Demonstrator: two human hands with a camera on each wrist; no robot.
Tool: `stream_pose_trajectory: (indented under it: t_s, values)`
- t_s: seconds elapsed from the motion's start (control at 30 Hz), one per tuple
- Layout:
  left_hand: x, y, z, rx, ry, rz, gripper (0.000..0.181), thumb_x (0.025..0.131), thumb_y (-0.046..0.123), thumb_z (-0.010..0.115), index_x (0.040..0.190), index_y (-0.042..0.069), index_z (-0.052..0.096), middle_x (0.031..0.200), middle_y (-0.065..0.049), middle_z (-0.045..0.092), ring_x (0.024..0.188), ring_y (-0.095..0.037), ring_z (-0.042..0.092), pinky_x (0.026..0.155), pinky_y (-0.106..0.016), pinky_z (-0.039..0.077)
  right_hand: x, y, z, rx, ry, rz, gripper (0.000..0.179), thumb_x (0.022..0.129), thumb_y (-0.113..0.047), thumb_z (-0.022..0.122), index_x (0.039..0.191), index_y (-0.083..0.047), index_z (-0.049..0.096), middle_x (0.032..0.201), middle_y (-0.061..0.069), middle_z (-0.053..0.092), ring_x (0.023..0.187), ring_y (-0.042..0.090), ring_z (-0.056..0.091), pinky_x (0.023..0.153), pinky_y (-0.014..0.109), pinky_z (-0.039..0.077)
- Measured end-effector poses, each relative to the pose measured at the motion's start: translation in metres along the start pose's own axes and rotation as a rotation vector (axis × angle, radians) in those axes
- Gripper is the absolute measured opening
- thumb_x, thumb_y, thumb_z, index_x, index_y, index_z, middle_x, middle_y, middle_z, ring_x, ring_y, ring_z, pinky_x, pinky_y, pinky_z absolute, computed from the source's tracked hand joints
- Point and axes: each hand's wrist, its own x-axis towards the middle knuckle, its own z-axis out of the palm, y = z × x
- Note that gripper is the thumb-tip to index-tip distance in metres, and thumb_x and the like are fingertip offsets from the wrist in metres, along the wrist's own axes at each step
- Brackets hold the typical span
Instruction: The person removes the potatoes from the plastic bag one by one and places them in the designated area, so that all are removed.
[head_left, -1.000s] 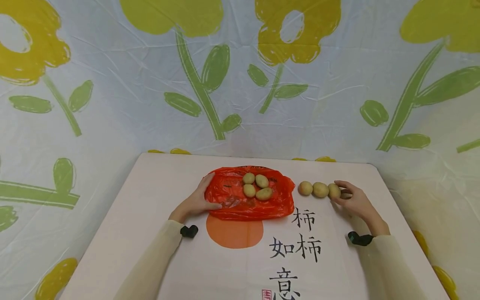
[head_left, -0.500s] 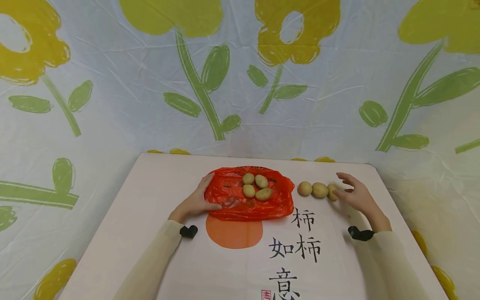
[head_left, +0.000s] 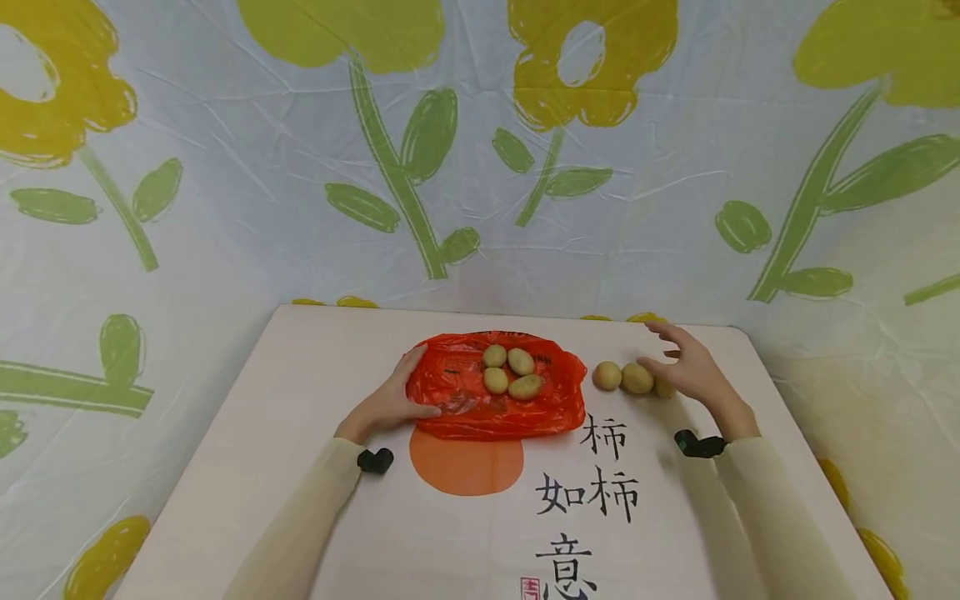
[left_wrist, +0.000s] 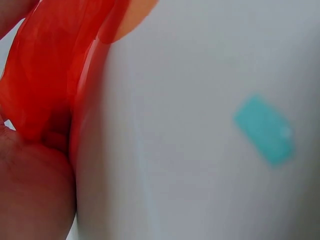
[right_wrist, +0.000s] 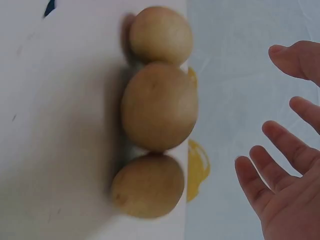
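A red plastic bag [head_left: 465, 414] lies spread at the back of the table, with several small potatoes [head_left: 521, 361] on it. My left hand [head_left: 387, 403] holds the bag's left edge, thumb along the front and fingers behind; in the left wrist view, red plastic [left_wrist: 50, 65] bulges between thumb and fingers. To the right of the bag, three more potatoes [head_left: 607, 376] stand in a row. Over the right end of that row hovers my right hand [head_left: 693, 367], fingers spread and holding nothing, partly covering the rightmost potato. All three potatoes [right_wrist: 159, 106] show in the right wrist view, apart from the fingers.
The pale table cover [head_left: 442, 550] bears an orange disc print [head_left: 467, 467] and black brush characters [head_left: 564, 560]. A flower-printed sheet [head_left: 480, 292] rises behind the table's back edge. A blurred teal patch [left_wrist: 265, 130] shows in the left wrist view.
My right hand has let go of the rightmost potato, lifted with fingers spreading, and moved left toward the middle of the row. My left hand and the bag have stayed put.
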Motion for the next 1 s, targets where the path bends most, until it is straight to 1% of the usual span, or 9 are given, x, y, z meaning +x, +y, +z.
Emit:
stream_pose_trajectory:
  t_s: [0.13, 0.27, 0.43, 0.63, 0.73, 0.83, 0.93, 1.0]
  values:
    - [0.000, -0.001, -0.001, -0.007, -0.001, -0.003, 0.119, 0.078, 0.034, 0.088, 0.167, 0.024, 0.010, 0.174, -0.007, 0.003, 0.161, -0.034, -0.005, 0.124, -0.068, 0.009, 0.011, -0.016, 0.006, -0.003, -0.018, -0.026, 0.068, 0.095, -0.025, 0.074, 0.152, -0.002, 0.044, 0.157, 0.025, 0.041, 0.140, 0.049, 0.040, 0.108, 0.066, 0.043]
    - [0.001, -0.003, -0.001, -0.003, 0.000, 0.003, 0.118, 0.078, 0.034, 0.087, 0.167, 0.025, 0.010, 0.174, -0.007, 0.003, 0.160, -0.034, -0.005, 0.124, -0.068, 0.011, 0.024, -0.034, 0.014, -0.019, -0.050, -0.061, 0.069, 0.095, -0.027, 0.074, 0.153, -0.004, 0.044, 0.158, 0.022, 0.042, 0.140, 0.047, 0.041, 0.108, 0.064, 0.044]
    - [0.002, -0.002, -0.001, -0.008, -0.005, 0.010, 0.117, 0.078, 0.034, 0.087, 0.167, 0.025, 0.010, 0.174, -0.007, 0.004, 0.160, -0.035, -0.003, 0.123, -0.069, 0.013, 0.038, -0.055, 0.024, -0.008, -0.100, -0.098, 0.071, 0.094, -0.027, 0.075, 0.154, -0.005, 0.043, 0.157, 0.021, 0.043, 0.140, 0.045, 0.043, 0.110, 0.063, 0.044]
    - [0.002, -0.002, -0.002, -0.017, -0.004, 0.006, 0.119, 0.077, 0.037, 0.088, 0.167, 0.025, 0.011, 0.174, -0.007, 0.004, 0.160, -0.035, -0.005, 0.124, -0.069, 0.009, 0.053, -0.078, 0.038, 0.022, -0.144, -0.133, 0.072, 0.093, -0.026, 0.076, 0.154, -0.006, 0.043, 0.156, 0.019, 0.045, 0.138, 0.042, 0.048, 0.111, 0.060, 0.045]
    - [0.003, -0.003, -0.002, -0.016, -0.001, 0.009, 0.119, 0.077, 0.036, 0.088, 0.167, 0.024, 0.011, 0.174, -0.008, 0.006, 0.160, -0.036, -0.004, 0.124, -0.069, 0.009, 0.061, -0.088, 0.045, 0.030, -0.158, -0.162, 0.071, 0.093, -0.024, 0.077, 0.153, -0.005, 0.044, 0.155, 0.019, 0.047, 0.135, 0.042, 0.051, 0.110, 0.059, 0.046]
    - [0.003, -0.004, -0.002, -0.015, -0.004, 0.015, 0.118, 0.078, 0.035, 0.087, 0.167, 0.022, 0.010, 0.173, -0.009, 0.007, 0.160, -0.037, -0.001, 0.123, -0.069, 0.012, 0.068, -0.097, 0.052, 0.026, -0.175, -0.183, 0.072, 0.092, -0.023, 0.077, 0.153, -0.005, 0.044, 0.154, 0.019, 0.048, 0.133, 0.043, 0.053, 0.109, 0.059, 0.048]
    - [0.003, -0.003, -0.002, -0.020, -0.001, 0.008, 0.117, 0.078, 0.034, 0.087, 0.167, 0.023, 0.011, 0.173, -0.007, 0.008, 0.160, -0.036, 0.002, 0.124, -0.068, 0.014, 0.075, -0.104, 0.058, 0.029, -0.190, -0.201, 0.072, 0.092, -0.022, 0.077, 0.153, -0.004, 0.043, 0.154, 0.020, 0.048, 0.132, 0.042, 0.055, 0.108, 0.058, 0.049]
    - [0.002, -0.002, -0.002, -0.022, -0.001, 0.005, 0.117, 0.078, 0.034, 0.087, 0.167, 0.023, 0.011, 0.173, -0.008, 0.007, 0.160, -0.037, 0.002, 0.124, -0.068, 0.015, 0.079, -0.108, 0.062, 0.036, -0.194, -0.203, 0.072, 0.092, -0.022, 0.078, 0.153, -0.004, 0.044, 0.153, 0.019, 0.049, 0.131, 0.042, 0.055, 0.107, 0.057, 0.049]
